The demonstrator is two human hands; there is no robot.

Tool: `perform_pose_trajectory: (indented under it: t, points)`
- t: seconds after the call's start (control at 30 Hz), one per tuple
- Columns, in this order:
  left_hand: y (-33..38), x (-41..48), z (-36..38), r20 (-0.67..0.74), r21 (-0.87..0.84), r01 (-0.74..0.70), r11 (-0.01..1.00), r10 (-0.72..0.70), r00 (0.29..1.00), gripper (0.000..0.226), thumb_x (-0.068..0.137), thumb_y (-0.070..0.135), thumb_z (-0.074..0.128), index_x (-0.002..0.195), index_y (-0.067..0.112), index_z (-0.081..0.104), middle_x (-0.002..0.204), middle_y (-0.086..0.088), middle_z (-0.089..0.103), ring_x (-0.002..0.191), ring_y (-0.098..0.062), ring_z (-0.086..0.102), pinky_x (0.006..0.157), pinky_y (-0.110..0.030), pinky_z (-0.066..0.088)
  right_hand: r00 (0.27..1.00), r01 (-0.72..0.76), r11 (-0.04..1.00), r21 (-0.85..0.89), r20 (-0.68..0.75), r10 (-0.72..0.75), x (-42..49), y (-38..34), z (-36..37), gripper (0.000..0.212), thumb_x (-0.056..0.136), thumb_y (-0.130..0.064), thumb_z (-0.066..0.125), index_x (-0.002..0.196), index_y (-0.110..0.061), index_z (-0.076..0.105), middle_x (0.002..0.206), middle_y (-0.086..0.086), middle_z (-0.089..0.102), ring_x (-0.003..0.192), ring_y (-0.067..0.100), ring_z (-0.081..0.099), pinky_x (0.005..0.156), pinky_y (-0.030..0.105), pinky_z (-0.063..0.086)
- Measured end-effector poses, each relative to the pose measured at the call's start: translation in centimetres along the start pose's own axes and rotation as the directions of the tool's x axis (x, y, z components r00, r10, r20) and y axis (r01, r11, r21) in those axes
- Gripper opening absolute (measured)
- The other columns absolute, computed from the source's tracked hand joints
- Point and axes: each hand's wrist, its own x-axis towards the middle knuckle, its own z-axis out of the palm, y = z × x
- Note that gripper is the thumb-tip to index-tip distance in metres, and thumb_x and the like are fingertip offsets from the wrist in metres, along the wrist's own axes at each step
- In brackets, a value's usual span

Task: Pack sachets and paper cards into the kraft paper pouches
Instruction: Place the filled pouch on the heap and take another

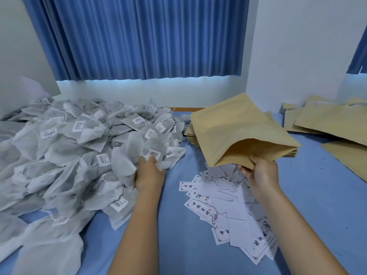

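Kraft pouch (238,132) aloft: one; sachets (79,147) countless

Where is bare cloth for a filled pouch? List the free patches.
Free: the blue cloth strip between the grey mesh sachet heap and the white printed paper cards; also right of the cards, nearer than the loose brown kraft paper pouches. Crowded: the left side and far right corner.

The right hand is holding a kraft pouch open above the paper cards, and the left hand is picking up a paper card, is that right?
Not quite. In the head view the left hand grips sachets, not a paper card. The right hand does hold the kraft pouch open above the paper cards.
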Motion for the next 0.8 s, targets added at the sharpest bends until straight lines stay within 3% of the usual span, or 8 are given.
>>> perform_pose_trajectory:
  t: [0.1, 0.27, 0.4, 0.53, 0.6, 0.67, 0.73, 0.8]
  points:
    - [1.3, -1.3, -0.1, 0.077, 0.041, -0.069, 0.997, 0.066, 0.995, 0.044, 0.081, 0.044, 0.062, 0.114, 0.016, 0.061, 0.120, -0.011, 0.051, 0.110, -0.035, 0.052, 0.085, -0.038, 0.046, 1.000, 0.009, 1.000, -0.010, -0.003, -0.009, 0.1, 0.1, -0.1, 0.018, 0.094, 0.004, 0.043, 0.082, -0.005, 0.055, 0.070, 0.012, 0.058, 0.043, 0.020, 0.054, 0.048, 0.028, 0.044]
    - [4.9, -3.5, -1.3, -0.222, 0.130, -0.195, 0.972, 0.221, 0.950, 0.044, 0.080, 0.049, 0.050, 0.106, 0.015, 0.062, 0.103, -0.010, 0.057, 0.099, -0.033, 0.051, 0.068, -0.034, 0.038, 1.000, -0.006, 1.000, 0.025, -0.016, 0.007, -0.3, 0.1, -0.8, 0.020, 0.094, 0.005, 0.041, 0.080, -0.001, 0.053, 0.068, 0.016, 0.056, 0.049, 0.025, 0.049, 0.051, 0.031, 0.040]
    - [5.2, -3.7, -1.9, -0.340, 0.095, -0.138, 0.986, 0.163, 0.926, 0.042, 0.078, 0.046, 0.054, 0.096, 0.010, 0.067, 0.094, -0.012, 0.062, 0.091, -0.035, 0.055, 0.064, -0.035, 0.037, 0.997, -0.037, 0.998, 0.050, -0.070, 0.040, -0.5, 0.0, -1.1, 0.022, 0.095, 0.004, 0.042, 0.078, -0.002, 0.054, 0.068, 0.013, 0.057, 0.051, 0.024, 0.050, 0.049, 0.027, 0.041]
    - [3.6, -2.5, -2.6, -0.509, 0.061, -0.031, 0.998, 0.058, 0.859, 0.045, 0.073, 0.042, 0.055, 0.088, 0.002, 0.069, 0.086, -0.021, 0.060, 0.088, -0.038, 0.050, 0.071, -0.041, 0.036, 0.995, -0.055, 0.997, 0.061, -0.081, 0.060, -0.7, 0.0, -1.0, 0.023, 0.096, 0.004, 0.042, 0.078, -0.002, 0.055, 0.067, 0.012, 0.058, 0.049, 0.021, 0.051, 0.039, 0.021, 0.042]
    - [2.8, -1.7, -2.6, -0.530, 0.039, 0.061, 0.997, -0.031, 0.847, 0.047, 0.070, 0.043, 0.059, 0.091, 0.002, 0.068, 0.092, -0.024, 0.055, 0.095, -0.040, 0.048, 0.076, -0.045, 0.036, 0.995, -0.055, 0.997, 0.057, -0.076, 0.059, -0.6, 0.1, -1.0, 0.022, 0.096, 0.003, 0.042, 0.080, -0.003, 0.055, 0.069, 0.012, 0.058, 0.048, 0.020, 0.052, 0.039, 0.021, 0.042]
    - [2.2, -1.0, -2.2, -0.506, 0.052, 0.132, 0.990, -0.087, 0.858, 0.053, 0.067, 0.042, 0.067, 0.103, 0.004, 0.060, 0.112, -0.027, 0.048, 0.109, -0.044, 0.043, 0.085, -0.051, 0.036, 0.996, -0.056, 0.997, 0.045, -0.066, 0.059, -0.5, 0.2, -0.9, 0.020, 0.096, 0.003, 0.042, 0.081, -0.003, 0.055, 0.071, 0.013, 0.058, 0.046, 0.019, 0.052, 0.039, 0.020, 0.041]
    - [1.8, -0.4, -1.6, -0.414, 0.052, 0.090, 0.995, -0.060, 0.908, 0.072, 0.068, 0.042, 0.071, 0.126, 0.007, 0.045, 0.142, -0.025, 0.030, 0.131, -0.044, 0.028, 0.099, -0.059, 0.030, 0.995, -0.068, 0.997, 0.030, -0.069, 0.070, -0.4, 0.4, -0.9, 0.019, 0.096, 0.002, 0.043, 0.081, -0.002, 0.055, 0.072, 0.013, 0.058, 0.046, 0.018, 0.053, 0.039, 0.020, 0.042]
    - [1.4, 0.0, -0.9, -0.260, 0.094, 0.011, 0.995, 0.014, 0.966, 0.091, 0.072, 0.053, 0.067, 0.146, 0.020, 0.025, 0.156, -0.018, 0.009, 0.140, -0.037, 0.019, 0.104, -0.058, 0.026, 0.994, -0.082, 0.996, 0.018, -0.068, 0.083, -0.4, 0.5, -0.9, 0.018, 0.096, 0.002, 0.044, 0.081, -0.003, 0.055, 0.072, 0.012, 0.059, 0.049, 0.020, 0.054, 0.041, 0.020, 0.044]
